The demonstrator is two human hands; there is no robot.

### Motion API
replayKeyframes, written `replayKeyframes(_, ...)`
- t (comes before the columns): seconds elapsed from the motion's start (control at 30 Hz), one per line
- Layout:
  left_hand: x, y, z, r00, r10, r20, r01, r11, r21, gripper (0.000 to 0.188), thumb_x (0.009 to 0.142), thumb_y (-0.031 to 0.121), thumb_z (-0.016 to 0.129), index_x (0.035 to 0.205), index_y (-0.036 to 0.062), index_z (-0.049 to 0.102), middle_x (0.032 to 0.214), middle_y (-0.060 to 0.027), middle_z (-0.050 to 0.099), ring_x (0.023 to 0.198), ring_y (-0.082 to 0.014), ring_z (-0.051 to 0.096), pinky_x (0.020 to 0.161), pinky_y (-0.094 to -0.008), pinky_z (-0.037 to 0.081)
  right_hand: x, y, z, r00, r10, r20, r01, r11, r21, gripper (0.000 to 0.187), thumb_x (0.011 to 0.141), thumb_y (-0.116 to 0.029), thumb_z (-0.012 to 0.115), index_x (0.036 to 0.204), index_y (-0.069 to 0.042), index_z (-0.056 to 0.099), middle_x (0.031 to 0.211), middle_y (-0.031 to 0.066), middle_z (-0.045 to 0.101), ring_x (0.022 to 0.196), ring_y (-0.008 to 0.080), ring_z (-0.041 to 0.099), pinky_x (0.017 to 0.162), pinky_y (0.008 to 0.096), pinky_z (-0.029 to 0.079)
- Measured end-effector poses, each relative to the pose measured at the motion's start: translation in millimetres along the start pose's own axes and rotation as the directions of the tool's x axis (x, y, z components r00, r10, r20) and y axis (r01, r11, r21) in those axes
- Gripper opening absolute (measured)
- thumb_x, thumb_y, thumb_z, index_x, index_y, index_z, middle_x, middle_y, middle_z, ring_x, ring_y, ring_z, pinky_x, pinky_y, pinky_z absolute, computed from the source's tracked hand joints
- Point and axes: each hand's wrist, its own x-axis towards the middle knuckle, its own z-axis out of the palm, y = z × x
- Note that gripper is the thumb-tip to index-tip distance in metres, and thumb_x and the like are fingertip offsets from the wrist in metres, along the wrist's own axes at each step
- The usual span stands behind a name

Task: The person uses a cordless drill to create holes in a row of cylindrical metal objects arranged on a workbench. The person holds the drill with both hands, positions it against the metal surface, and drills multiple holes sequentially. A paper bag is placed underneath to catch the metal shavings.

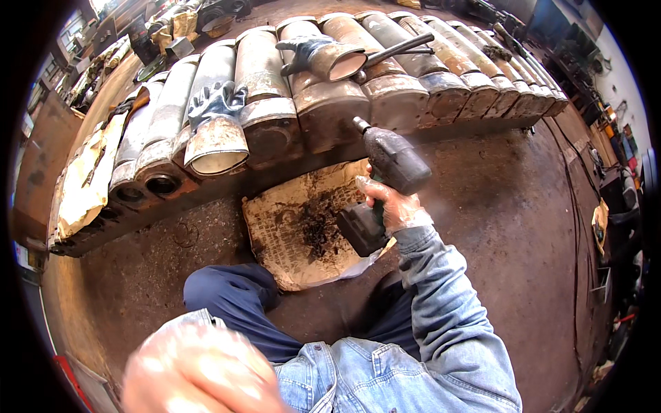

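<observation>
In my right hand (403, 208) is a black cordless impact wrench (396, 162), gripped by its handle. Its bare square drive points up and left toward the row of big metal cylinders (330, 107), apart from them. My left hand (200, 372) is raised close to the camera at the lower left, smeared by motion, so its fingers and anything in them are hard to make out. Two dirty work gloves lie on the cylinders, one glove (215, 124) at the left and another glove (323, 56) farther back. Beside the second rests a dark metal bar (399, 49).
A stained brown sheet (272, 227) with dark grime lies on the floor between my knees and the cylinders. Yellowish cloth or paper (93, 175) covers the row's left end. Cables (571, 199) run along the floor at right, near cluttered equipment.
</observation>
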Motion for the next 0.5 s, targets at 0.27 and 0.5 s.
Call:
replayKeyframes(0.27, 7.9, 39.5, 22.9, 0.991, -0.07, 0.116, 0.062, 0.996, 0.068, 0.041, 0.081, 0.042, 0.065, 0.084, 0.0027, 0.075, 0.085, -0.0124, 0.069, 0.07, -0.0284, 0.063, 0.064, -0.0462, 0.047, -4.6, 0.9, -9.2, 1.0, 0.012, -0.029, -0.014, 0.997, -0.082, 0.03, 0.084, -0.012, 0.082, 0.11, -0.006, 0.068, 0.078, -0.0012, 0.063, 0.064, 0.0087, 0.056, 0.063, 0.0264, 0.046)
replayKeyframes(0.5, 11.1, 77.8, 23.3, 0.904, -0.324, 0.279, 0.298, 0.945, 0.133, 0.059, 0.079, 0.063, 0.067, 0.079, 0.0054, 0.078, 0.076, -0.0101, 0.067, 0.059, -0.0273, 0.06, 0.054, -0.0457, 0.042, -5.3, 8.2, -15.1, 1.0, -0.015, -0.002, 0.015, 1.0, 0.001, 0.031, 0.083, -0.011, 0.081, 0.11, -0.005, 0.068, 0.078, -0.0005, 0.063, 0.065, 0.0104, 0.057, 0.063, 0.0275, 0.048)
